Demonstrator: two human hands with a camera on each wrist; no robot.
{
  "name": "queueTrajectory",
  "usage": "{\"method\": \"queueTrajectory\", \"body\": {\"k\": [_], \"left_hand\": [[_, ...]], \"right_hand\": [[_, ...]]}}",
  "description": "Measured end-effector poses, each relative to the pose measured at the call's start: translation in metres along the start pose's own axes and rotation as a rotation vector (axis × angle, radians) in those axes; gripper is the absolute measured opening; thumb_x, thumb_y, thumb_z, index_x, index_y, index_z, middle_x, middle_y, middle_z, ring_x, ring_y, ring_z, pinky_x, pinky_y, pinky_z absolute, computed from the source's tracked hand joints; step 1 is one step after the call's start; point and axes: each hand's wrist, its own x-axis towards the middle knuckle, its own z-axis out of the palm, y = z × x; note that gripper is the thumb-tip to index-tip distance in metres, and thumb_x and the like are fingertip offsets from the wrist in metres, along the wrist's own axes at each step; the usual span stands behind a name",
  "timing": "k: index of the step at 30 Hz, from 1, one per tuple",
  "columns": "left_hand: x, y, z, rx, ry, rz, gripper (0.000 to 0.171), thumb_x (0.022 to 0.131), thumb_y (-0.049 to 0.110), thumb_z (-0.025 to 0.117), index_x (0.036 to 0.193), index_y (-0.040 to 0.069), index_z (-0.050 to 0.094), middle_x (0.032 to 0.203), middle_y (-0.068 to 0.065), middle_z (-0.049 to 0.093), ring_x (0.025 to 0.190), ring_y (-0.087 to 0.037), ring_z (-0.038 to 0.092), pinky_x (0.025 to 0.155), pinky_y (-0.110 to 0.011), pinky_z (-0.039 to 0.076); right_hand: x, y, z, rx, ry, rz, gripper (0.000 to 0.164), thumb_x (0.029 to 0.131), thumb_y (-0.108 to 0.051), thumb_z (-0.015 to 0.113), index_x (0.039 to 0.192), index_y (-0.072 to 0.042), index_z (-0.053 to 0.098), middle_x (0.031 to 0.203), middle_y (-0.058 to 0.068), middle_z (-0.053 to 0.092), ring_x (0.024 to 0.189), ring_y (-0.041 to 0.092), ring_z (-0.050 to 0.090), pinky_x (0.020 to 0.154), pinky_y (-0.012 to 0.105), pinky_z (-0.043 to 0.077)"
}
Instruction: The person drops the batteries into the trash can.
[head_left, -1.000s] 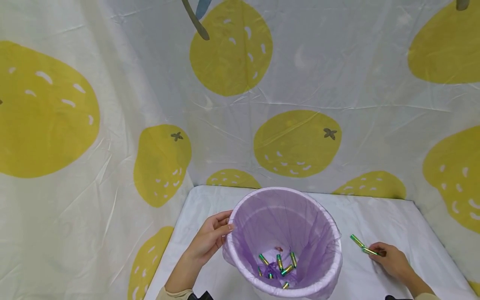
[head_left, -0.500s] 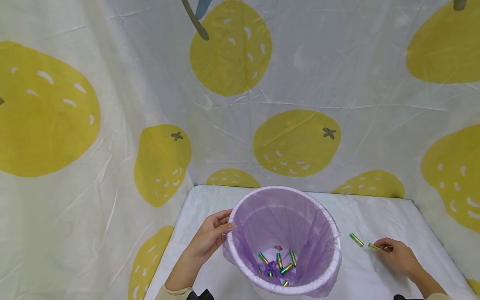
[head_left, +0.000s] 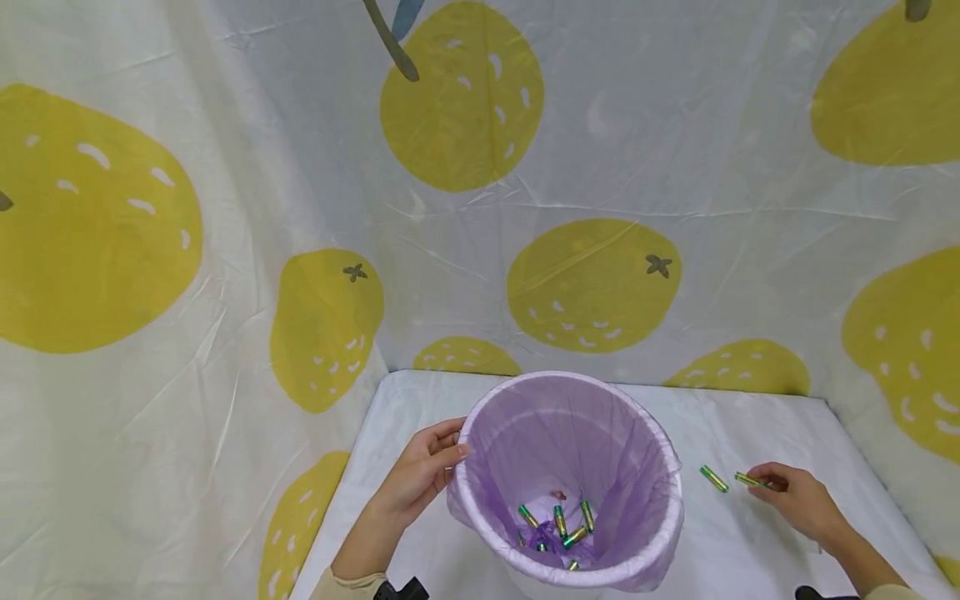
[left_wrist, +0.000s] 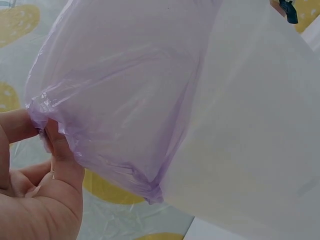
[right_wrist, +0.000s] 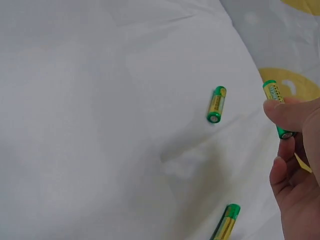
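Observation:
My left hand (head_left: 420,475) grips the left rim of a white bin (left_wrist: 250,120) lined with a thin purple bag (head_left: 555,433). In the left wrist view, its fingers pinch the gathered edge of the bag. Several green-and-gold batteries (head_left: 575,537) lie at the bottom of the bin, with a small reddish-brown scrap (head_left: 558,495). To the right of the bin, my right hand (head_left: 802,500) pinches one battery (right_wrist: 273,91) between thumb and fingers, above the cloth. Just left of that hand, another battery (head_left: 714,478) lies on the white surface.
A further battery (right_wrist: 227,222) shows at the bottom of the right wrist view. White cloth (head_left: 772,425) covers the table. Curtains (head_left: 720,150) printed with yellow fruit stand behind it and at both sides.
My right hand has drawn the pinched battery away from the one on the cloth, moving right and farther back. My left hand and the bin have stayed in place.

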Motion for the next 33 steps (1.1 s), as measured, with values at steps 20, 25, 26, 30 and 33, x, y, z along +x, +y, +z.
{"method": "queueTrajectory", "body": {"k": [20,25,26,30,33], "left_hand": [[-0.003,-0.003,-0.001,-0.005,0.010,-0.005,0.053,0.100,-0.005,0.057,0.146,-0.021,0.034,0.116,-0.013,0.064,0.097,-0.017,0.068,0.081,-0.028,0.060],[-0.002,-0.003,-0.002,-0.011,0.008,-0.003,0.053,0.100,-0.006,0.056,0.146,-0.022,0.033,0.117,-0.014,0.064,0.097,-0.018,0.068,0.081,-0.028,0.060],[-0.002,-0.003,-0.002,-0.011,0.007,-0.002,0.053,0.100,-0.006,0.056,0.146,-0.022,0.033,0.117,-0.014,0.064,0.096,-0.018,0.068,0.080,-0.028,0.060],[-0.001,-0.002,-0.001,-0.009,0.010,0.001,0.053,0.100,-0.006,0.056,0.146,-0.021,0.034,0.116,-0.013,0.064,0.095,-0.018,0.068,0.079,-0.028,0.060],[0.000,-0.002,-0.001,-0.008,0.016,0.004,0.053,0.100,-0.006,0.056,0.146,-0.021,0.035,0.115,-0.014,0.064,0.095,-0.018,0.068,0.079,-0.028,0.060]], "right_hand": [[-0.008,-0.032,-0.036,-0.072,0.070,-0.122,0.018,0.095,-0.013,0.075,0.108,-0.001,0.071,0.096,0.004,0.069,0.076,0.005,0.054,0.059,0.026,0.047],[-0.010,-0.039,-0.045,-0.076,0.101,-0.146,0.016,0.094,-0.010,0.076,0.106,-0.002,0.071,0.093,0.003,0.067,0.075,0.004,0.051,0.058,0.025,0.046],[-0.011,-0.040,-0.047,-0.075,0.108,-0.151,0.015,0.093,-0.009,0.076,0.106,-0.003,0.071,0.092,0.002,0.066,0.074,0.004,0.050,0.057,0.025,0.046],[-0.011,-0.048,-0.053,-0.074,0.134,-0.184,0.015,0.092,-0.007,0.077,0.105,-0.003,0.071,0.089,0.001,0.063,0.072,0.004,0.049,0.055,0.025,0.044],[-0.009,-0.055,-0.057,-0.073,0.146,-0.213,0.015,0.091,-0.006,0.078,0.104,-0.003,0.071,0.087,0.000,0.061,0.072,0.005,0.049,0.055,0.025,0.045]]}}
